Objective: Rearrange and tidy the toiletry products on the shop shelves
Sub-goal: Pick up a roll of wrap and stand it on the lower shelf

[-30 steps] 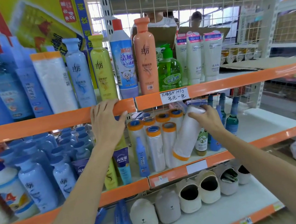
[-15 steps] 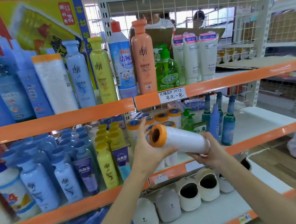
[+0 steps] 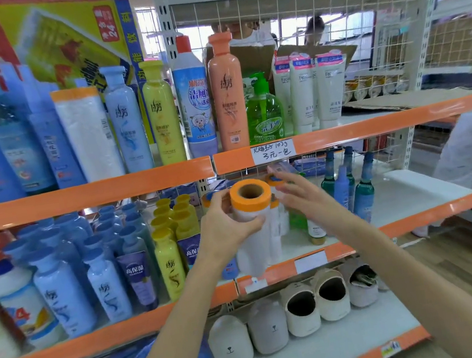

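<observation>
Shop shelving with orange edge strips fills the view, crowded with bottles and tubes. At the centre, in front of the middle shelf (image 3: 419,213), the left hand (image 3: 224,230) grips a white roll (image 3: 253,238) with an orange band around its top and an open cardboard core. Fingers curl round its upper body, just below the band, and hold it nearly upright. Its lower end hangs at the shelf's front lip. Just beyond the left hand, more rolls of the same kind (image 3: 277,231) stand on the shelf, mostly hidden. The right hand (image 3: 303,199) hovers just right of the roll, fingers spread and relaxed, holding nothing. Left of the left hand stand yellow bottles (image 3: 169,260), then blue bottles (image 3: 64,292). Beyond the right hand are dark green bottles (image 3: 363,192).

The roll looks light, with a soft, crinkly plastic skin that may slip or dent. The stiff banded end with its core seems the surest place to grip.
</observation>
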